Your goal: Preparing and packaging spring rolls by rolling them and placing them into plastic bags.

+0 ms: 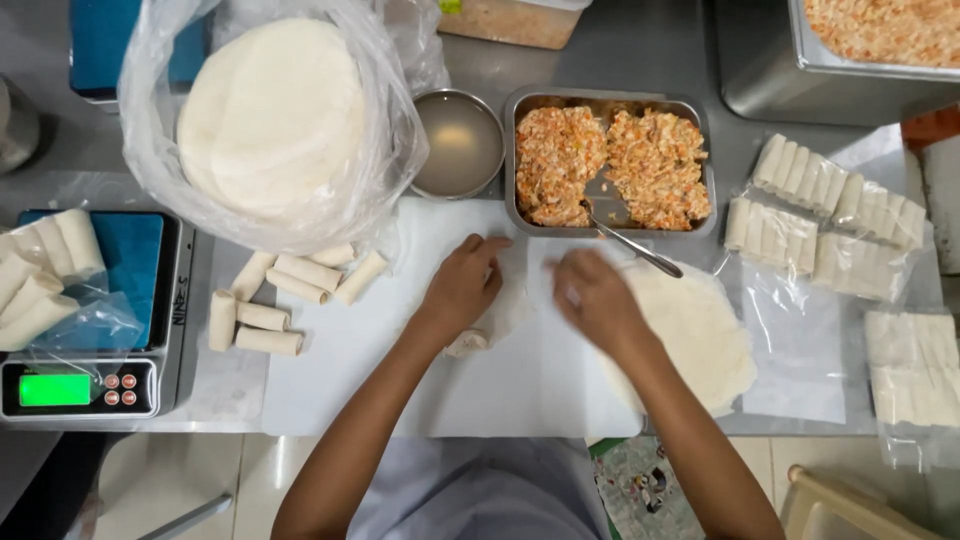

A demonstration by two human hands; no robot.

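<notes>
Wrapper: one thin white wrapper (505, 300) lies on the white board (350, 370) at centre, partly rolled, its rolled end (468, 343) showing under the left wrist.
Left hand: the left hand (462, 285) rests palm down on the wrapper, fingers together and pointing to 12 o'clock, pressing it rather than clamping.
Right hand: the right hand (597, 300) is blurred, just at 3 o'clock of the left hand; whether its fingers are apart or together I cannot tell.
Wrapper stacks: two; a loose stack (700, 335) at 3 o'clock of the right hand, and a bagged stack (272, 115) at 10 o'clock.
Loose rolls: seven finished rolls (285, 300) at 9 o'clock of the left hand, on the board's left edge.
Tray: one steel tray (610, 102) at 12 o'clock with two heaps of orange filling (655, 165) and one spoon (640, 250).
Bowl: one round bowl (458, 145) of cloudy liquid, just left of the tray.
Scale: one scale (80, 385) at 9 o'clock, a bag of rolls (45, 275) on it; count unclear.
Packed rolls: three bags (820, 220) at 2 to 3 o'clock.
</notes>
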